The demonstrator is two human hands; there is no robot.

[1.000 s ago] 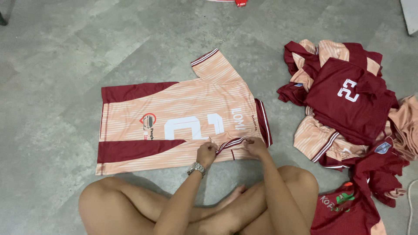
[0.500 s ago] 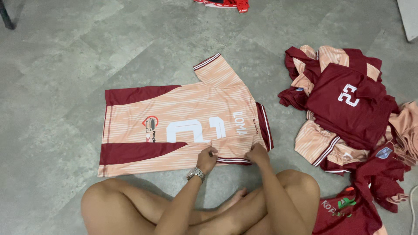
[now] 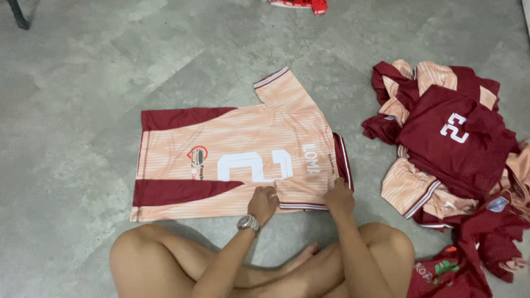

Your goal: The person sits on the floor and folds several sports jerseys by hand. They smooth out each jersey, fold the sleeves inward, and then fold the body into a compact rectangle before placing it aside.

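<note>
Jersey: the peach-and-maroon jersey (image 3: 243,160) is lying flat on the grey floor (image 3: 83,99); its near sleeve, lifted a second ago, is now lying folded in over the body
Left hand (image 3: 263,202): pressing the fold flat, fingers curled
Right hand (image 3: 338,196): pinning the striped cuff, gripping nothing
Pile: more jerseys (image 3: 452,149) are sitting heaped to the right

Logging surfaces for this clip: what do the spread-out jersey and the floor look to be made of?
Jersey: thin, smooth synthetic knit, probably polyester, matte; it lies flat with soft creases and printed peach stripes and maroon panels. Floor: hard grey tile or polished concrete, likely tile; faint joint lines, mottled surface, dull sheen.
</note>
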